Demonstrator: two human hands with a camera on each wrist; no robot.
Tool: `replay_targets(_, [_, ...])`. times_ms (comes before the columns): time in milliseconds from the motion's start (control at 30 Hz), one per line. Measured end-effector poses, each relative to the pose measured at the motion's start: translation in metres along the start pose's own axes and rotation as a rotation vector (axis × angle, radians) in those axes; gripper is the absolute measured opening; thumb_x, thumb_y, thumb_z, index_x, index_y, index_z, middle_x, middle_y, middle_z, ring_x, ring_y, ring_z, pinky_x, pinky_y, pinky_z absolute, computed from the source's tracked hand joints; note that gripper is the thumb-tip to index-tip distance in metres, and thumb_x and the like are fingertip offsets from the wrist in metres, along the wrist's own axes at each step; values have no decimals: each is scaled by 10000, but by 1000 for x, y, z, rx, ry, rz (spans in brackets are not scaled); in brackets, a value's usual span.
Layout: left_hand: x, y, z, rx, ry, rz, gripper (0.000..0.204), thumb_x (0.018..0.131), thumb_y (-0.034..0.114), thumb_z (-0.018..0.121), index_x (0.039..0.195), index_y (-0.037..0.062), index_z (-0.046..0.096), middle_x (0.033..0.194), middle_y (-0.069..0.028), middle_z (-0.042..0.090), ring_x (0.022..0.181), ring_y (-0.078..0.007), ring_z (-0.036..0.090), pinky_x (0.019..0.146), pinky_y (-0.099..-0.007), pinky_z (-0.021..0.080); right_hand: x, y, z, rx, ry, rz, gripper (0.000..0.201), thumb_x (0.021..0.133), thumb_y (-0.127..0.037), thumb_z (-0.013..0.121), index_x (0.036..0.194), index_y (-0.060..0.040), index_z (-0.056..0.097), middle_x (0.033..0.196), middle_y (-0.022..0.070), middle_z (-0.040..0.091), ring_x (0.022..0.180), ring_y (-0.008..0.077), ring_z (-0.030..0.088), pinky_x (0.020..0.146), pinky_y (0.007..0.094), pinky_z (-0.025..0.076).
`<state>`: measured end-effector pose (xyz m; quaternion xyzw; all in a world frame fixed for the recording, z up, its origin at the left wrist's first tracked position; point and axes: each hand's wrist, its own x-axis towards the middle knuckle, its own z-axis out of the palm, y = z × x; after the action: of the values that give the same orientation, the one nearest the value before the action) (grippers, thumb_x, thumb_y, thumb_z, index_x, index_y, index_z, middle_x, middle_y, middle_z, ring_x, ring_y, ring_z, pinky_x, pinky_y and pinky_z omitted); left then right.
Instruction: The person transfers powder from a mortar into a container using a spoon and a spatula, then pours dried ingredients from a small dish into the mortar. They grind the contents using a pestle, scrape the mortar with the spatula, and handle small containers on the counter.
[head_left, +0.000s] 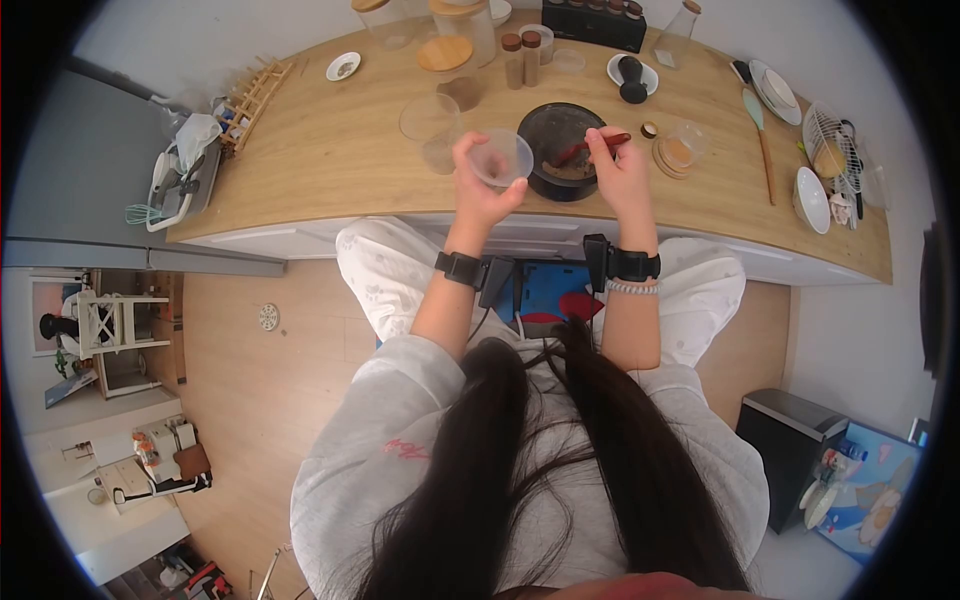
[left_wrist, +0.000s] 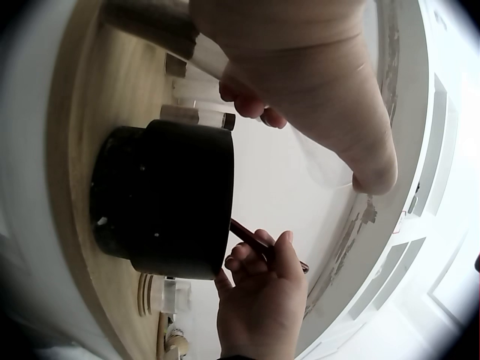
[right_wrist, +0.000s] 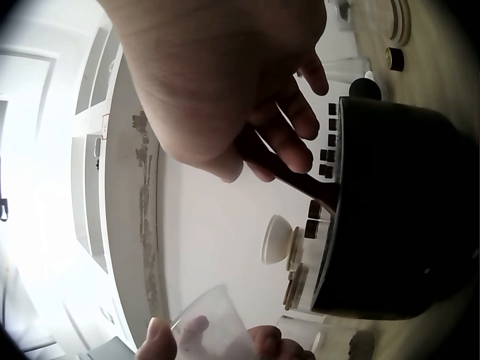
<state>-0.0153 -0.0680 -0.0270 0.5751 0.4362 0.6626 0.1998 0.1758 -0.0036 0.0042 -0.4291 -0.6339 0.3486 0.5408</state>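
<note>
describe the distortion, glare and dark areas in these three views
Head: fisheye distortion bows the wooden counter, corners black; left wrist: black pot dark, nearly featureless, glare whitening the far right; right wrist: glare at the left, black pot very dark.

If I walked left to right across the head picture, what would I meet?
Teal whisk, small white dish, left hand holding a plastic cup, black pot, right hand holding a red utensil, spatula, white bowl.

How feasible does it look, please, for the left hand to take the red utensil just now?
Probably not: the left hand holds the translucent cup, and the right hand grips the red utensil.
</note>
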Motion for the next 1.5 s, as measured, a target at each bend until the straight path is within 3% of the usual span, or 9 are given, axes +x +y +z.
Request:
replay_targets(567, [2,3,-1,-15,22,-11,706,664,325,740,1172,79,315,789,-51,497,716,-134,488,667,-263,399,0,-5,3,24,16,-57,250,858,-218,631,759,10,606,585,57,572,526,96,525,504,240,396])
replay_targets(767, [2,3,-1,-19,21,-4,710,667,334,744,1172,78,314,786,-49,495,717,-133,485,667,-259,393,2,-1,-2,-7,14,49,251,859,-237,631,793,5,617,595,61,587,540,106,552,522,242,417])
replay_targets(967, [2,4,-1,-18,16,-4,712,669,337,744,1173,76,313,785,-50,497,717,-135,486,668,-261,392,1,-2,4,70,38,-77,273,864,-242,625,759,8,597,572,57,572,526,103,540,507,246,401])
replay_targets(1033, [3,4,-1,-16,12,1,711,668,331,743,1174,76,312,789,-53,499,722,-137,487,673,-263,394,1,-1,0,5,-25,-1,264,865,-242,624,787,9,614,581,52,576,531,108,542,520,242,407])
replay_targets(1167, [3,5,-1,-19,11,-6,710,666,325,742,1174,76,312,792,-55,501,728,-138,488,679,-265,396,2,2,-3,33,12,65,246,862,-234,628,810,6,626,601,52,583,540,109,537,527,245,410])
replay_targets(1467, [2,4,0,2,-12,-34,711,658,327,748,1165,79,317,795,-53,499,739,-137,487,684,-263,404,5,-3,-9,40,81,-99,209,838,-209,658,850,-1,651,656,60,607,572,101,532,542,239,422])
replay_targets(1500, [3,1,1,19,9,-3,709,631,316,755,1150,78,333,747,-54,517,687,-156,509,645,-274,428,5,-5,-11,13,83,-102,206,832,-208,664,849,-3,653,658,62,608,569,103,531,545,239,424])
